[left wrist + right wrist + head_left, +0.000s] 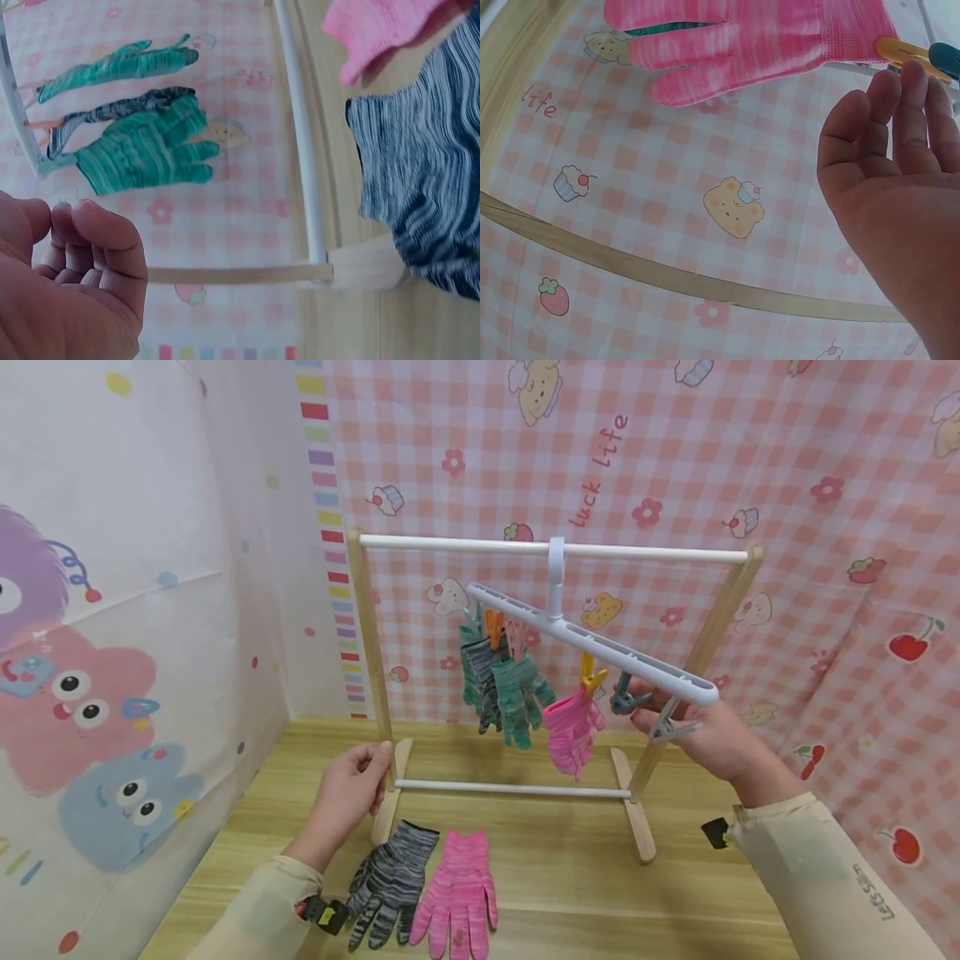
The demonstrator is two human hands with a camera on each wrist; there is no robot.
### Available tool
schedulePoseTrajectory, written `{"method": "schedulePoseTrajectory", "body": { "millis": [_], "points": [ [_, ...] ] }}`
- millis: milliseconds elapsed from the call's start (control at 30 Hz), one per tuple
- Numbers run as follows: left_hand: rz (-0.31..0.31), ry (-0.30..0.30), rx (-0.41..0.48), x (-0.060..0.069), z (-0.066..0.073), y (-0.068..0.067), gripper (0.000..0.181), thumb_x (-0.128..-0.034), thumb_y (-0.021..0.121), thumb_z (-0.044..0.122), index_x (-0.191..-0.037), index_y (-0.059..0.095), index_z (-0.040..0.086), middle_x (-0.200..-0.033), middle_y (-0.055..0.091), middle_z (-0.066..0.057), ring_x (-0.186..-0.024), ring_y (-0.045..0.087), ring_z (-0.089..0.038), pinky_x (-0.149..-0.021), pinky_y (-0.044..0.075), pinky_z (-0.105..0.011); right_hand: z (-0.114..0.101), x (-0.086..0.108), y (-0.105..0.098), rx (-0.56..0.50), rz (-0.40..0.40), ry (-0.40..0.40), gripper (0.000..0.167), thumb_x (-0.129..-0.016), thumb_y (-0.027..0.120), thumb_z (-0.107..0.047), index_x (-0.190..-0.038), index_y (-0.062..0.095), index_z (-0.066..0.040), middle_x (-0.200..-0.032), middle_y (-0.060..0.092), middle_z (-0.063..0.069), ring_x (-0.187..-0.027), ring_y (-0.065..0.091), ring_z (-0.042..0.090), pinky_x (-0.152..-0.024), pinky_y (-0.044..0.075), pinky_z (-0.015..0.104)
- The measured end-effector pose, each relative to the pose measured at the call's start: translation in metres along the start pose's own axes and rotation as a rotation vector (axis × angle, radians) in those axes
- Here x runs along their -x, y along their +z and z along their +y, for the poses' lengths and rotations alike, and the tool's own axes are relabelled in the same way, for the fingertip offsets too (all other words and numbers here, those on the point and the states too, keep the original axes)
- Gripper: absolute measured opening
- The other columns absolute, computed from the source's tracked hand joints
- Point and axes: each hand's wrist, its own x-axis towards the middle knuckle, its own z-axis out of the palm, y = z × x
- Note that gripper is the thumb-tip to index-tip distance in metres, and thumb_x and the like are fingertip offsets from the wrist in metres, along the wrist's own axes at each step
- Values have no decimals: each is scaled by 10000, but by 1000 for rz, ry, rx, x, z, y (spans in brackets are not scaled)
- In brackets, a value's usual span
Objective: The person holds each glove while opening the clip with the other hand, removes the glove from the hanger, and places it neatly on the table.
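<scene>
A white hanger hangs at a slant from the rack's top bar. Clothespins on it hold green gloves, a grey-black glove and a pink glove. Behind the hanger's near end is my right hand, fingers slightly bent beside a dark teal clothespin and a grey clothespin; no grip shows. My left hand, loosely curled, is beside the rack's left post. Nothing shows between its fingers in the left wrist view. A grey-black glove and pink glove lie on the table.
The rack's wooden feet and a lower white bar stand on the wood-grain table. A pink checked cloth hangs behind, and a white printed cloth on the left.
</scene>
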Motion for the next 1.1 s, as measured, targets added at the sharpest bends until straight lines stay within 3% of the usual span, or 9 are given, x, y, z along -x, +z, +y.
{"method": "schedulePoseTrajectory", "body": {
  "millis": [200,333,533,667,833,1000,1100],
  "points": [
    [-33,76,-14,3,9,15,379,-1068,664,425,-1002,684,52,-705,589,-30,-565,557,-192,-538,531,-319,-2,0,-1,109,62,142,236,-1054,699,-190,-1258,716,-72,-1086,770,-102,-985,670,119,-834,536,263],
    [-59,166,-76,6,18,26,306,-1046,710,385,-1089,731,82,-881,692,-60,-760,667,-244,-666,586,-299,-2,-2,-2,131,91,205,317,-1071,679,-277,-1314,711,-77,-1158,752,-191,-1087,672,70,-884,525,231],
    [-93,251,-148,13,38,44,359,-997,774,394,-1267,727,163,-1149,759,-45,-1011,695,-179,-897,583,-344,-2,-8,-1,132,107,168,255,-1078,665,-227,-1276,721,-76,-1120,761,-181,-1051,690,53,-872,529,228],
    [-129,316,-152,13,49,58,453,-965,816,359,-1362,698,175,-1305,741,-39,-1174,691,-221,-1023,572,-445,-3,-12,0,158,114,153,241,-1084,656,-240,-1275,720,-107,-1146,750,-177,-1091,678,26,-919,514,212],
    [-167,410,-141,12,59,76,530,-958,829,286,-1433,655,128,-1434,700,-68,-1324,645,-292,-1115,524,-518,-3,-19,0,177,114,130,332,-1099,630,-259,-1386,683,-100,-1182,706,-288,-1121,660,-55,-955,491,159],
    [-188,421,-145,12,68,95,582,-955,831,309,-1465,628,116,-1481,669,-86,-1362,624,-341,-1125,519,-540,-1,-28,3,142,107,23,335,-1083,645,-167,-1396,659,-51,-1144,720,-292,-1067,677,-57,-932,518,135],
    [-202,411,-137,11,71,108,602,-959,823,344,-1482,613,134,-1510,644,-77,-1383,604,-353,-1122,521,-541,-1,-33,4,46,98,3,323,-1056,679,-152,-1378,681,-135,-1128,751,-257,-1058,700,-23,-920,551,162]
  ]
}}
